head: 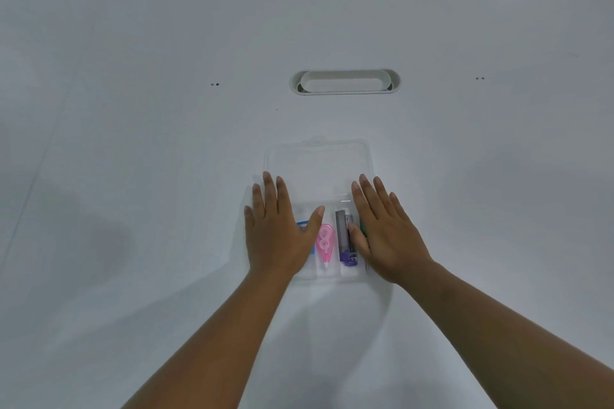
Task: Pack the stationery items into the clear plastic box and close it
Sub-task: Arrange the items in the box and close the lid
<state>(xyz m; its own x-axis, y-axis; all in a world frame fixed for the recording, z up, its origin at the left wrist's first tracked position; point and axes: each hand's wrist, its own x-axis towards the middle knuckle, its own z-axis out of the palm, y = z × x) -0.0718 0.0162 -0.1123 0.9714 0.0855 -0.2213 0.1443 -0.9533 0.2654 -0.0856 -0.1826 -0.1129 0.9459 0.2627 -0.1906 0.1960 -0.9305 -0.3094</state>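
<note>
both hands flat, fingers spread, no grip: left hand [277,232], right hand [387,236] on clear plastic box [319,159]. lid state unclear; likely press edges evenly until latch seats.

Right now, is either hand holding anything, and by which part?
Nothing is gripped. The left hand and right hand lie flat, fingers spread, on the left and right sides of the clear plastic box.

The one head-worn camera looks forward and steeply down onto a white table [133,176]. It sits close, with both forearms entering from 6 o'clock.
</note>
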